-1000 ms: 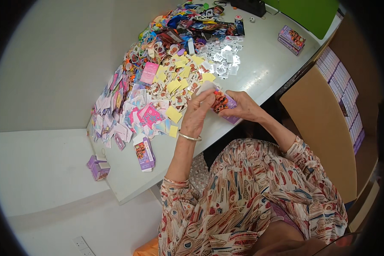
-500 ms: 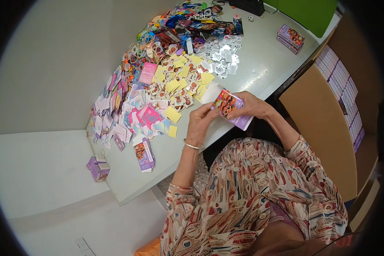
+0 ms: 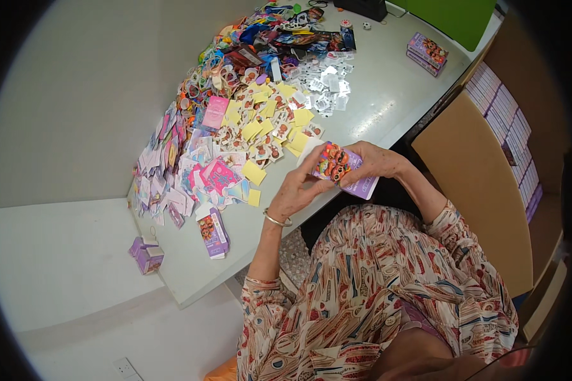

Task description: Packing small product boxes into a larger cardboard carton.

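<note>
Between my two hands, above the table's near edge, is a small purple printed cardboard box [image 3: 337, 164] with a colourful picture on its face. My left hand [image 3: 300, 185] grips its left end, where a white flap stands out. My right hand [image 3: 374, 162] wraps round the other end, thumb across the front. What is inside the box cannot be seen. Just beyond the hands lie loose yellow cards [image 3: 254, 172] and a heap of white stickers with small brown figures [image 3: 274, 151]. On the table to the left rests a similar purple box [image 3: 212, 232], its white flap up.
Along the wall runs a pile of colourful trinkets [image 3: 235, 63], with small silver-white packets [image 3: 327, 82] beside it. Pastel cards [image 3: 171, 197] lie nearer. Purple boxes [image 3: 428, 53] sit at the far right. A large carton [image 3: 473, 184] full of boxes stands at my right.
My left hand has shifted and rolled around the box's left end, now covering more of the white flap. My right hand keeps its hold. The whole view has shifted slightly.
</note>
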Available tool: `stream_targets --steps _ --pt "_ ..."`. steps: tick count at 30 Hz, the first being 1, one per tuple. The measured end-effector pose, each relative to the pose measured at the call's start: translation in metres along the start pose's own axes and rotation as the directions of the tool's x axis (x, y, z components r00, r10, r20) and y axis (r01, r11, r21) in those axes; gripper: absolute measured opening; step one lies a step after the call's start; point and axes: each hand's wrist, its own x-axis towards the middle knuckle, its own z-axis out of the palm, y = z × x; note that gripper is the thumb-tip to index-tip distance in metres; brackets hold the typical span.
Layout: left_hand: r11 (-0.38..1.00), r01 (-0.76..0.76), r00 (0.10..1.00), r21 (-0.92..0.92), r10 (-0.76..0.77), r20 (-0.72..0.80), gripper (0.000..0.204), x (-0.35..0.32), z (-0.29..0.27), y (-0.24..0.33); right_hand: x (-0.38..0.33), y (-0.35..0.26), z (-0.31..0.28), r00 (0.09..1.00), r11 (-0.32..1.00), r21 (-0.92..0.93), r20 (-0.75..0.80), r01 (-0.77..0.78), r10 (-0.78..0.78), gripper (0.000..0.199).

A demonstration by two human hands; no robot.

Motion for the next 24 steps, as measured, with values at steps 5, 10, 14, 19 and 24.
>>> stream_targets --steps 5,10,14,19,24 --pt "0.994 0.109 0.994 -0.020 -0.108 0.008 0.072 0.001 0.002 0.003 0.001 0.002 0.004 0.998 1.000 0.012 -0.055 0.011 -0.010 0.042" --pt "0.938 -0.103 0.972 0.330 0.165 -0.165 0.069 0.006 0.018 0.009 0.003 0.003 0.003 0.987 0.998 -0.028 -0.154 0.052 -0.056 0.042" --pt "0.992 -0.099 0.905 0.083 0.124 -0.408 0.047 0.008 0.029 0.008 0.002 0.005 -0.001 0.984 0.998 -0.038 -0.169 0.043 -0.048 0.043" --pt "0.765 0.083 0.866 -0.639 -0.373 -0.334 0.029 0.012 0.018 0.014 0.000 0.004 0.002 0.986 0.996 -0.058 -0.153 0.065 -0.073 0.043" --pt "0.845 0.122 0.844 -0.520 -0.364 -0.394 0.026 0.009 0.022 0.011 -0.001 0.009 0.000 0.991 0.992 -0.114 -0.115 0.049 -0.062 0.044"
